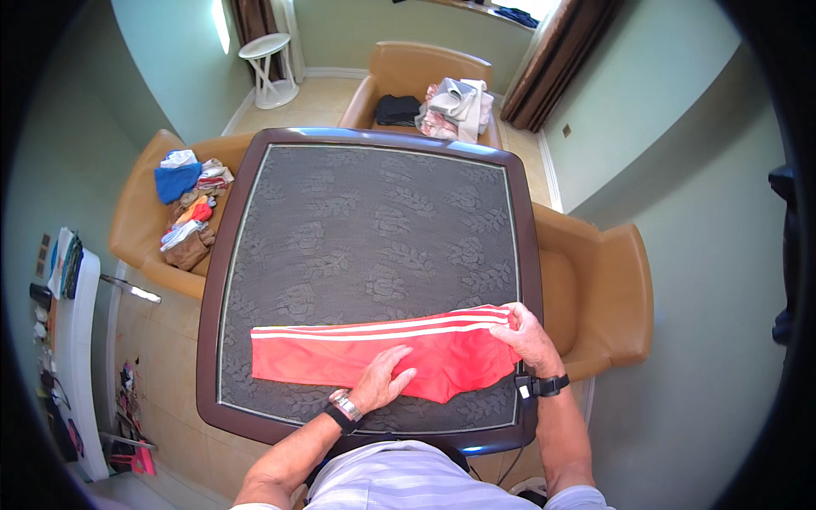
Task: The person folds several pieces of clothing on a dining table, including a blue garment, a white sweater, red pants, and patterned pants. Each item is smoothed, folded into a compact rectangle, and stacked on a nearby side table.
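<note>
A pair of red track pants (340, 354) with white side stripes lies folded lengthwise near the front edge of the table. My left hand (379, 381) rests on the fabric near its middle, with the fingers out and the thumb apart. At the right end, my right hand (530, 342) pinches the upper corner of the waist between thumb and fingers. The legs stretch to the left, and a rounded bulge of cloth points toward me at the lower right.
A dark patterned cloth covers the brown-rimmed table (231, 212). Tan armchairs (633, 297) stand around it. Mixed clothes (183, 200) fill the left chair; pale garments (455, 109) and a black folded one (397, 110) lie on the far chair. A white side table (267, 49) stands beyond.
</note>
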`<action>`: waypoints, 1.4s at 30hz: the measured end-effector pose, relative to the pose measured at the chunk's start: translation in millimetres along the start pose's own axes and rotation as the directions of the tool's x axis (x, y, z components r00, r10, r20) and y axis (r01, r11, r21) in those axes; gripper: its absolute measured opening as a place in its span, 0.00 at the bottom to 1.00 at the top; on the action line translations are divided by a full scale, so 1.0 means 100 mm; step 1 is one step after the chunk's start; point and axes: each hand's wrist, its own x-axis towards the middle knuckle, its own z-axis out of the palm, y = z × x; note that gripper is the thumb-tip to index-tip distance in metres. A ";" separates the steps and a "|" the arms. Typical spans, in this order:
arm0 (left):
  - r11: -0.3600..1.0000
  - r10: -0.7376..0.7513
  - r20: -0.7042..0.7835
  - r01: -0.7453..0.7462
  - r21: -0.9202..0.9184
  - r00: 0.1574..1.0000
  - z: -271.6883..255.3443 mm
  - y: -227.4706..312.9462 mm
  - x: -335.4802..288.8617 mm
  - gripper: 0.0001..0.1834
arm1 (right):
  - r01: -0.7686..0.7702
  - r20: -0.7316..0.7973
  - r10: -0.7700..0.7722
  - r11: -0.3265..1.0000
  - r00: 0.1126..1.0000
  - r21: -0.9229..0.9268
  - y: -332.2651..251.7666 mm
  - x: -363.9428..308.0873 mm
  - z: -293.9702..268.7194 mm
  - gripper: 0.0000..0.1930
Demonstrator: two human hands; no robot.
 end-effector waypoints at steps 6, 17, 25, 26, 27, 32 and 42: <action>0.545 -0.266 0.189 0.309 -0.779 0.945 -0.25 0.24 -0.03 0.28 | 0.119 0.156 -0.115 0.993 0.981 -0.019 -0.17 0.01 1.00 0.28; 0.399 -0.397 0.042 0.214 -0.892 0.917 -1.07 -0.21 -0.53 0.18 | 0.254 0.478 -0.174 0.961 0.861 -0.109 0.24 -0.04 2.45 0.31; 0.451 -0.539 -0.089 0.198 -0.870 0.838 -1.61 -0.74 -0.91 0.19 | 0.200 0.297 -0.091 0.912 0.951 -0.360 0.66 -0.18 2.27 0.20; 0.450 -0.581 -0.073 0.246 -0.858 0.811 -1.67 -0.78 -0.94 0.19 | 0.176 0.282 -0.068 0.910 0.957 -0.376 0.71 -0.20 2.24 0.19; 0.450 -0.588 -0.069 0.256 -0.856 0.806 -1.74 -0.84 -0.95 0.19 | 0.150 0.270 -0.047 0.914 0.962 -0.376 0.76 -0.21 2.23 0.19; 0.514 -0.603 -0.077 0.312 -0.799 0.794 -1.90 -1.05 -1.00 0.19 | 0.102 0.225 -0.015 0.919 0.974 -0.382 0.99 -0.20 2.31 0.19; 0.483 -0.609 -0.057 0.313 -0.818 0.791 -2.06 -1.22 -0.98 0.18 | 0.049 0.179 0.024 0.918 0.984 -0.392 1.13 -0.13 2.48 0.19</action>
